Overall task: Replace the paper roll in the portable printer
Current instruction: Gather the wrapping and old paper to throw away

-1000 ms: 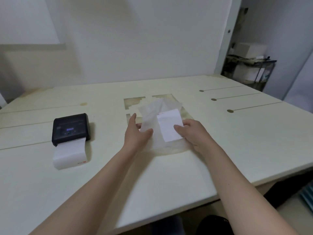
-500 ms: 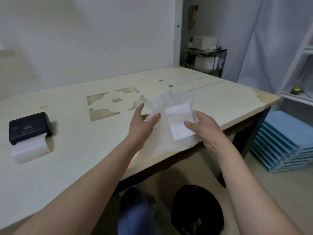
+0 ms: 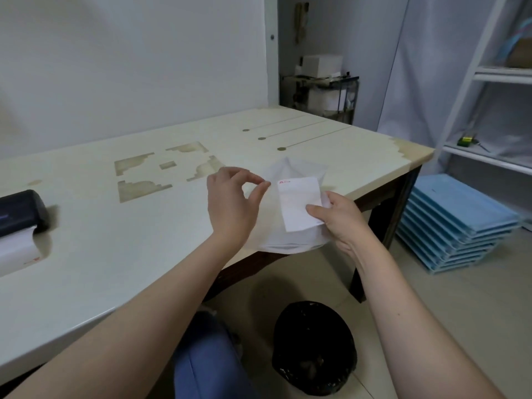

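Observation:
I hold a clear plastic wrapper with a white paper slip over the table's right front edge. My right hand grips the wrapper and slip from the right. My left hand pinches the wrapper's left edge between thumb and forefinger. The black portable printer sits at the far left of the table, with a strip of white paper hanging out of its front.
The cream table has worn brown patches near its middle. A black-lined waste bin stands on the floor below my hands. Blue stacked trays and a white shelf are at the right.
The view has swung right and down, so the printer slid to the left edge. Both hands carried the wrapper to the table's right front edge, above the bin. My left fingers closed into a pinch.

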